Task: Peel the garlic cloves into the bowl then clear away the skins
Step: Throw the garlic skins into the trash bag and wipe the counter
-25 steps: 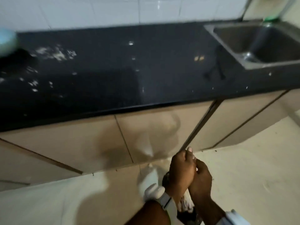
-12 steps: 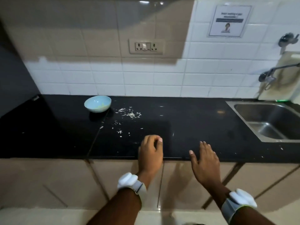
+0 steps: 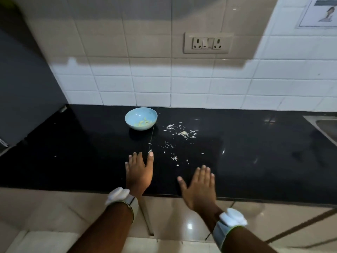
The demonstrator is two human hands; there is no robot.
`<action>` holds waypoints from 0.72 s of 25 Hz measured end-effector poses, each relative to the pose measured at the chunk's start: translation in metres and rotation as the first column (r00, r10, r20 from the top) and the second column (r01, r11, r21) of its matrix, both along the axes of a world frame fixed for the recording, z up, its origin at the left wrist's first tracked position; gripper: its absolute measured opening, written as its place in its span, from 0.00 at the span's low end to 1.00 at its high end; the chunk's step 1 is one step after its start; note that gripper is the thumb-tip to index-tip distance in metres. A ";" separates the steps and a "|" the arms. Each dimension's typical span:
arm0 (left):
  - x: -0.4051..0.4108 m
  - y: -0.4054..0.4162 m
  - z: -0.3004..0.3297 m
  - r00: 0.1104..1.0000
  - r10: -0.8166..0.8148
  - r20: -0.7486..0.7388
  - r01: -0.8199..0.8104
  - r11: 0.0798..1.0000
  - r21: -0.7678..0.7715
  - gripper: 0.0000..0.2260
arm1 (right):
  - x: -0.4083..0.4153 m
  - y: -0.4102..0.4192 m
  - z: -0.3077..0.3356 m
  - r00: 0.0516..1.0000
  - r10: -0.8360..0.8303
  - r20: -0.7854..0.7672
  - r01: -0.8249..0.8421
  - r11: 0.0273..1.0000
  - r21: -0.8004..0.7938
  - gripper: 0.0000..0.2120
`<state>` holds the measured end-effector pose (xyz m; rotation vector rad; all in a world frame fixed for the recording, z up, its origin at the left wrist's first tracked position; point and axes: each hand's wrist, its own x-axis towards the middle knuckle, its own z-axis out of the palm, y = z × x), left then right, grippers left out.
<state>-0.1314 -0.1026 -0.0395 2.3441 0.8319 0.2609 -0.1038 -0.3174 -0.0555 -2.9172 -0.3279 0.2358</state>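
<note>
Clearing step: both hands, left and right, fingers spread flat at the desk's front edge; skins lie mid-desk beside the bowl, next needing sweeping together

Right of the bowl, the sink is cut by the picture's edge — only its near corner shows. Up on the wall, the poster is cropped too, its print too blurred to read. Inside the bowl, pale yellowish bits — too small to identify.
</note>
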 end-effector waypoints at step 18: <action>0.084 0.020 -0.015 0.991 -0.006 -0.131 0.030 0.983 0.183 0.48 | 0.102 -0.018 -0.002 0.971 -0.235 0.050 0.230 0.970 0.083 0.41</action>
